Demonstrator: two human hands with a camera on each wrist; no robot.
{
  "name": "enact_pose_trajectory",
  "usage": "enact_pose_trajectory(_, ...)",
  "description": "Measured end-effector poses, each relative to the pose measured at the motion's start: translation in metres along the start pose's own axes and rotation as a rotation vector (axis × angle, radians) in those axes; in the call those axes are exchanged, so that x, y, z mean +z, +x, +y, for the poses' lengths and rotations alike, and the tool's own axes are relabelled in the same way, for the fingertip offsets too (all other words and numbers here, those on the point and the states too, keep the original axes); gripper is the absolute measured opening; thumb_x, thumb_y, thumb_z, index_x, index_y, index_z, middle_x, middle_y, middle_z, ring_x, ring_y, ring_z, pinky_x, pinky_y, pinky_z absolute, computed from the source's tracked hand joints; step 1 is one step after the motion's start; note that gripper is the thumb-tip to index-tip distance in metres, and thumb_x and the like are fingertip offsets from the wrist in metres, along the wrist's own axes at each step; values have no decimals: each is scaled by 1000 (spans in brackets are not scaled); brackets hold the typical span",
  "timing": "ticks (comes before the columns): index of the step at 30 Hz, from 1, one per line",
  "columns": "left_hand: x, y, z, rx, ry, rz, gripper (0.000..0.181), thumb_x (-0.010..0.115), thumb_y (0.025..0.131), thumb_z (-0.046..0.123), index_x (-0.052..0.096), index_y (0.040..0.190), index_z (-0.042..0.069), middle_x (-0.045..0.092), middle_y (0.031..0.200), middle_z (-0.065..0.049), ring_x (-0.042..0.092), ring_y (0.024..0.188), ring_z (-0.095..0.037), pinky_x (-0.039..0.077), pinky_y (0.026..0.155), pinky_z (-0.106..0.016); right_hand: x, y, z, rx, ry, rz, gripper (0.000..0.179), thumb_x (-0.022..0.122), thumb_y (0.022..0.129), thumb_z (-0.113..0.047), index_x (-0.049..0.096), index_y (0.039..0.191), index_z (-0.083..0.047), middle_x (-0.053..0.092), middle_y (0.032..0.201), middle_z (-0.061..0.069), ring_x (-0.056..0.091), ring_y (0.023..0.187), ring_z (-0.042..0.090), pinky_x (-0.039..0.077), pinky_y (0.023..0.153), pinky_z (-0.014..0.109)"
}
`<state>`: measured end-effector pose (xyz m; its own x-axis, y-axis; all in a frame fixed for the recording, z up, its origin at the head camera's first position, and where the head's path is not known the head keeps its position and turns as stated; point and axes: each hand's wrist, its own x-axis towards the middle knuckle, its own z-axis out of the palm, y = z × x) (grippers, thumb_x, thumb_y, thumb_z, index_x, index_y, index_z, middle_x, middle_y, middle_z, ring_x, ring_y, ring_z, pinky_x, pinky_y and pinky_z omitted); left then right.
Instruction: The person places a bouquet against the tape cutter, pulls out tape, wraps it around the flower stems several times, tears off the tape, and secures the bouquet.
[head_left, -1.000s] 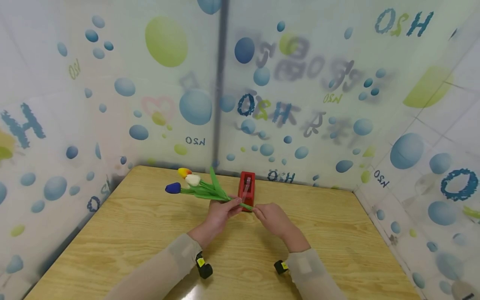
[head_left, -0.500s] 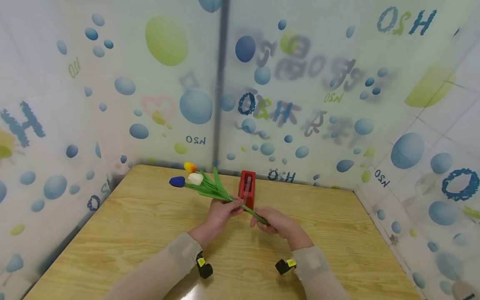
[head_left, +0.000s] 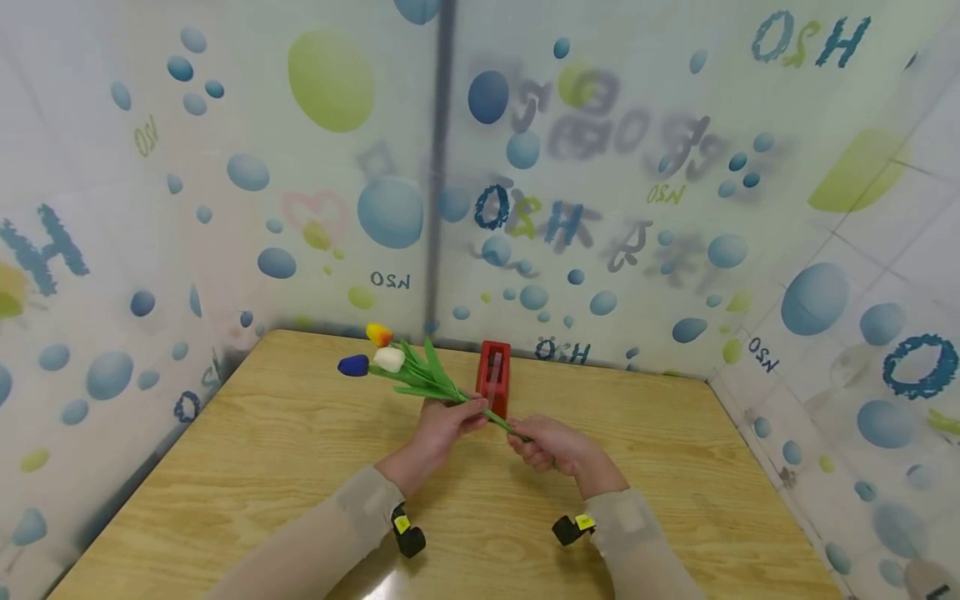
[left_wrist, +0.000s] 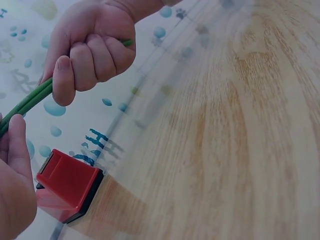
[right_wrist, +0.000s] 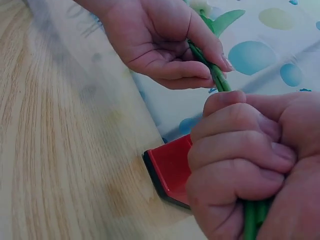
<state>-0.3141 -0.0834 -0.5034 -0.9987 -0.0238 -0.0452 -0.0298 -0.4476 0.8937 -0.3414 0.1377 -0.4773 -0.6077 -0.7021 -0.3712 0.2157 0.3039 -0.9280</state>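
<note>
Above table point(head_left: 480, 525), tulips point(head_left: 426, 382), in both grips point(head_left: 442, 427) point(head_left: 552, 443)

right hand point(left_wrist: 92, 50) grips green stems point(left_wrist: 31, 100); left hand point(left_wrist: 15, 185) touches them.

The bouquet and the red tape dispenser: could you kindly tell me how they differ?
The bouquet is long and fans out at one end, while the tape dispenser is a compact block. The bouquet is mostly green with blue, white and yellow-orange flowers; the tape dispenser is mainly red and black. The bouquet is held above the table, whereas the tape dispenser stands on it. Neither is a single colour.
</note>
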Motion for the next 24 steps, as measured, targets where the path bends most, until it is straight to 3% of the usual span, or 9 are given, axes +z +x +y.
enact_pose_trajectory(6,-1,1,1,4,-36,15,5,72,97,-3,71,101,-1,78,88,-1,77,77,-11,66,73,-25,3,4,0,-125,-216,87,46,30,119,-26,55,85,-7,40,62,-10,29,50,5,26,46,19)
enact_pose_trajectory(11,-2,5,2,10,-72,10,8,73,98,0,73,106,-1,79,91,-1,78,84,-11,67,76,-25,7,7,-1,-271,-601,258,47,38,118,-24,56,91,9,40,64,-6,34,55,8,33,54,21)
enact_pose_trajectory(14,-3,5,2,7,-89,4,8,72,99,-1,73,107,-2,80,93,-1,79,86,-12,67,78,-26,8,8,-2,-331,-842,365,44,43,116,-24,60,88,6,40,66,-6,34,58,8,35,58,23)
enact_pose_trajectory(16,-3,5,2,3,-97,3,7,71,99,-2,73,105,0,81,94,-2,79,87,-12,67,79,-26,9,9,-3,-359,-948,413,41,46,115,-23,63,87,2,39,66,-6,33,58,7,35,59,25)
enact_pose_trajectory(19,-3,4,1,0,-92,9,8,71,99,-2,72,106,0,80,94,-2,79,87,-12,67,80,-26,8,9,-2,-396,-1042,444,38,47,115,-22,63,86,-2,38,67,-6,32,59,6,36,60,25)
enact_pose_trajectory(24,-3,3,0,3,-71,25,16,72,98,-2,69,112,-8,79,92,-1,77,80,-10,66,77,-24,7,10,-1,-417,-1065,431,39,47,115,-22,64,87,-2,38,67,-7,32,59,5,37,60,25)
